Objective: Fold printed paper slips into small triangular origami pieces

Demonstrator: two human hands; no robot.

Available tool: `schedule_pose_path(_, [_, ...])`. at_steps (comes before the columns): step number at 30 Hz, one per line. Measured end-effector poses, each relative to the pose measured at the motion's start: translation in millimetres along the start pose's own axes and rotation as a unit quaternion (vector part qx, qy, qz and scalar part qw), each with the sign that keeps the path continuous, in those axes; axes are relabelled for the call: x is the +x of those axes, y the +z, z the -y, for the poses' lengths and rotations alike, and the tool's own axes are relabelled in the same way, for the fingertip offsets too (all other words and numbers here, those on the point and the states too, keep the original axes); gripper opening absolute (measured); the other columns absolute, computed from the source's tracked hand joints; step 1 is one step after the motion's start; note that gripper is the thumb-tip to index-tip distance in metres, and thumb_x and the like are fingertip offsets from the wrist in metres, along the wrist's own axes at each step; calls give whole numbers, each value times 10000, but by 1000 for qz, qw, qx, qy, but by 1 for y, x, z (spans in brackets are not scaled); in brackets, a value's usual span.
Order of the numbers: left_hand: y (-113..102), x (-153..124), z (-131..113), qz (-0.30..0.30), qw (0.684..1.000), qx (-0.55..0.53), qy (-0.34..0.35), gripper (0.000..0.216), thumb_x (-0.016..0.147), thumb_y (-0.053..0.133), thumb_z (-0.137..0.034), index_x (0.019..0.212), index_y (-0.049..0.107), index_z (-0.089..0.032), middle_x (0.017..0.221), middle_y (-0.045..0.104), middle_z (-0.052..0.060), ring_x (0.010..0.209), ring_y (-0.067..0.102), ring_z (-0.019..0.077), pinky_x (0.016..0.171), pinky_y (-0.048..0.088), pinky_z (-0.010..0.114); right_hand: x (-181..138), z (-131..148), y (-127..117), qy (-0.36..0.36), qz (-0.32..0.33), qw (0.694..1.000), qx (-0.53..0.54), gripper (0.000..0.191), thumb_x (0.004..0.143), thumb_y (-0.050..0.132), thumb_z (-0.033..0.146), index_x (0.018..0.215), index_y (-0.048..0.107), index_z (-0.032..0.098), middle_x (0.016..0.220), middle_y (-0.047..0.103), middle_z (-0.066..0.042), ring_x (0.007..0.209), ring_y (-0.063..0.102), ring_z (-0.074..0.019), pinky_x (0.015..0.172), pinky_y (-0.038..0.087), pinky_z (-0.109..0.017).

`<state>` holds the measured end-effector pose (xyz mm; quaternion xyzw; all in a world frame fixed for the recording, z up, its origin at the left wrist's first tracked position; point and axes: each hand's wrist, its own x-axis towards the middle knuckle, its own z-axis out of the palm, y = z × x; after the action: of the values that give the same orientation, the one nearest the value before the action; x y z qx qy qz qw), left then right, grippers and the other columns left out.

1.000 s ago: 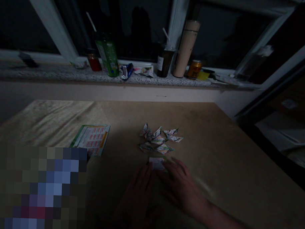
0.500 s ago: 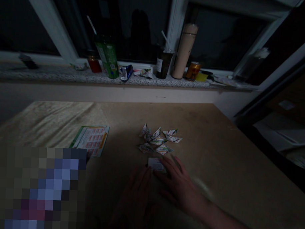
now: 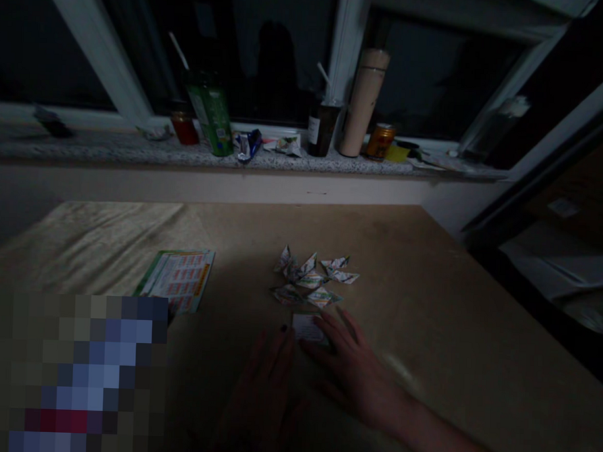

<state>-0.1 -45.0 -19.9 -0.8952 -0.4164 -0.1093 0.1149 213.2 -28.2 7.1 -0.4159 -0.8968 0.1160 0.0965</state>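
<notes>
A small pale printed paper [image 3: 306, 326] lies flat on the table. My right hand [image 3: 349, 363] rests over its right side, fingers stretched out and touching it. On the other side, my left hand [image 3: 265, 380] lies flat in deep shadow, fingers extended, beside the paper's left edge. Just beyond are several folded paper pieces [image 3: 321, 297] with pointed corners and printed colours, grouped loosely together. Farther left lies a printed sheet or stack of sheets [image 3: 181, 274] with a green border and red print.
Behind the table [image 3: 390, 239] runs a speckled windowsill [image 3: 274, 160]. A green bottle [image 3: 216, 121], a red jar [image 3: 185, 126], a dark cup with a straw [image 3: 322, 128], a pale tall flask [image 3: 362, 103] and an orange can [image 3: 380, 142] stand on it. The lower left is pixelated.
My left hand has drawn slightly left, away from the paper's edge. My right hand stays over the paper with little movement. The folded pieces have not moved.
</notes>
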Motion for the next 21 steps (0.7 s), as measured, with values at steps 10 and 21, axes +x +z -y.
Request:
schedule_pose_path(10, [-2, 2, 2, 17, 1000, -7, 17, 594, 853, 407, -464, 1312, 438, -90, 1392, 407, 140, 1271, 323, 285, 1069, 60, 431, 2, 1, -4, 6, 5, 1000, 7, 557, 819, 577, 292, 1346, 397, 277, 1451, 285, -95, 1349, 185, -286, 1087, 106, -549])
schedule_pose_path(21, [1, 1, 5, 8, 999, -16, 39, 617, 839, 429, -473, 1311, 433, -75, 1388, 414, 136, 1293, 295, 275, 1080, 86, 400, -4, -4, 5, -8, -79, 996, -27, 348, 864, 522, 333, 1193, 562, 226, 1392, 391, -119, 1320, 268, -296, 1047, 189, -603])
